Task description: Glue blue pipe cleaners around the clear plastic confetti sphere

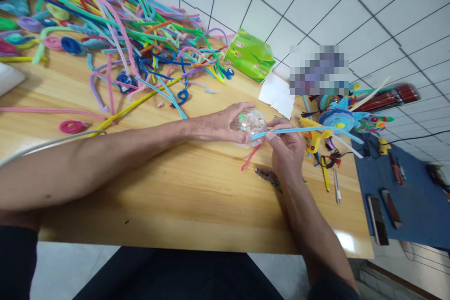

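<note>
My left hand point(228, 124) is curled around the left side of a clear round container point(251, 122) with colourful bits showing in it. Between the thumb and fingers of my right hand point(286, 147) is a light blue pipe cleaner point(312, 129). Its left end reaches across the front of the container, close to my left thumb, and its other end points right. A short pink pipe cleaner point(250, 157) lies below the container. Dark pliers point(267, 176) rest on the table beside my right wrist, partly hidden by it.
Many coloured pipe cleaners point(116, 23) are heaped at the back left of the wooden table point(168, 197). A green tissue pack point(249, 56) and white paper point(277, 93) lie behind the container. To the right are a yellow glue gun point(318, 138), a blue disc-shaped craft point(335, 119) and phones point(378, 220).
</note>
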Action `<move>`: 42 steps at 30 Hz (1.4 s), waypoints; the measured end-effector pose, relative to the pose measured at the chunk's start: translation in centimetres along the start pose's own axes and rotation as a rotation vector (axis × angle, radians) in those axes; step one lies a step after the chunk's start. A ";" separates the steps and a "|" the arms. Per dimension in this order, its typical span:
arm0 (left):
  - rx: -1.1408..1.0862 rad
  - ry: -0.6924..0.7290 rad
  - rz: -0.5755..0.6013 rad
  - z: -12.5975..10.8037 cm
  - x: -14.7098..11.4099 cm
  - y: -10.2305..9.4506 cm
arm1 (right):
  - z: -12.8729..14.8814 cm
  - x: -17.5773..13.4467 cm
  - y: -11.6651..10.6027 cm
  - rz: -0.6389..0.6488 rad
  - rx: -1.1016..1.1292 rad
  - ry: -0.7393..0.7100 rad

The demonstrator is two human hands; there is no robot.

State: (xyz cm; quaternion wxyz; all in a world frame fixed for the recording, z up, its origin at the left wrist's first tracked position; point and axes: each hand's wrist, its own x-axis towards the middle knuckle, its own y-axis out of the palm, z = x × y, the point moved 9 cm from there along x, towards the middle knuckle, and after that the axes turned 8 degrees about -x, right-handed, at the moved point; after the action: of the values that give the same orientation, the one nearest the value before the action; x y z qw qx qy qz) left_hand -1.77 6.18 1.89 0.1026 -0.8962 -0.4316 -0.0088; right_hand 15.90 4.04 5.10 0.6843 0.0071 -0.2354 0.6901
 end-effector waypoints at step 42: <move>0.056 0.007 -0.031 -0.2 -0.1 0.6 | -1.5 -0.1 0.2 0.021 0.022 0.143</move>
State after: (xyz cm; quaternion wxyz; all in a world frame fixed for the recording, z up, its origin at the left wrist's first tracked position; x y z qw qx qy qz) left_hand -1.41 5.69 1.99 0.1291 -0.8862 -0.4450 -0.0016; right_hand 16.14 4.49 3.67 0.6919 -0.0371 -0.1786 0.6986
